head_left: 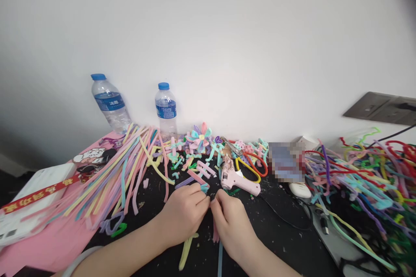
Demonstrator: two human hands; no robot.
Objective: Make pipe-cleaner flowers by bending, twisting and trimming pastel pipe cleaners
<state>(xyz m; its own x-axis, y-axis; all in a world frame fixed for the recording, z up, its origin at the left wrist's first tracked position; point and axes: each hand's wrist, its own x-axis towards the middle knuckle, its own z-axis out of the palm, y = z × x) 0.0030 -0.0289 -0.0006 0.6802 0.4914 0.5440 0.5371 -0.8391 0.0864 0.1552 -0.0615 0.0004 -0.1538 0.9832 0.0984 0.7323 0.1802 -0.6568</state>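
Observation:
My left hand (187,210) and my right hand (230,220) are held close together over the black tabletop, fingers curled inward and thumbs nearly meeting. Whatever they pinch is hidden by the fingers. Pink pipe cleaner ends (216,233) show just below, between the hands; I cannot tell whether they are held. A light blue pipe cleaner (220,259) runs toward the near edge. Yellow pieces (186,252) lie under my left wrist. Just beyond my left hand are bent purple and pink pipe cleaners (196,177). Past my right hand lies a pink glue gun (238,179).
Long pastel pipe cleaners (130,160) fan out at left, by a white box (39,190). Two water bottles (166,110) stand by the wall. A pipe cleaner flower (199,137), red-and-yellow-handled scissors (256,166), a white case (299,190) and tangled pipe cleaners (373,181) lie beyond and right.

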